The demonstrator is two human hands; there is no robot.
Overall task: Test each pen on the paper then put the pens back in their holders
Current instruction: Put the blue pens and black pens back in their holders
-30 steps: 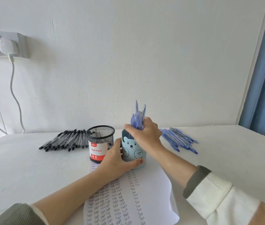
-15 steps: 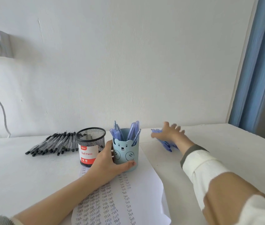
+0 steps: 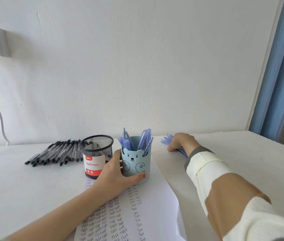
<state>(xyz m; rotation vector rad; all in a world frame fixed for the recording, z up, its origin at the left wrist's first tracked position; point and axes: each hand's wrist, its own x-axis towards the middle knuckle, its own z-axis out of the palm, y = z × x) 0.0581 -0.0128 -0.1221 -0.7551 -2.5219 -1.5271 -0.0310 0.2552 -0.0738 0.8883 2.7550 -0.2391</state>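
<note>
**Two hands, one transfer: loose blue pens and the bear holder**

Left hand (image 3: 113, 171) wraps the blue bear-faced pen holder (image 3: 136, 164), thumb across its lower front, steadying it upright on the far end of the paper (image 3: 148, 214), which is covered in written test words. Several blue pens already stand in it, fanned out above the rim. Right hand (image 3: 181, 142) lies palm-down over the loose blue pens (image 3: 166, 141) on the table (image 3: 242, 153), to the right of the holder and slightly farther back. Whether its fingers have closed round any pen cannot be told, since the hand hides them. The pens' long axis runs obliquely, far-left to near-right, with ends showing on both sides of the hand. Judged next: lift a bunch, turn it upright, carry it left. Black pens (image 3: 56, 152) lie left of the black mesh holder (image 3: 96, 150).
</note>
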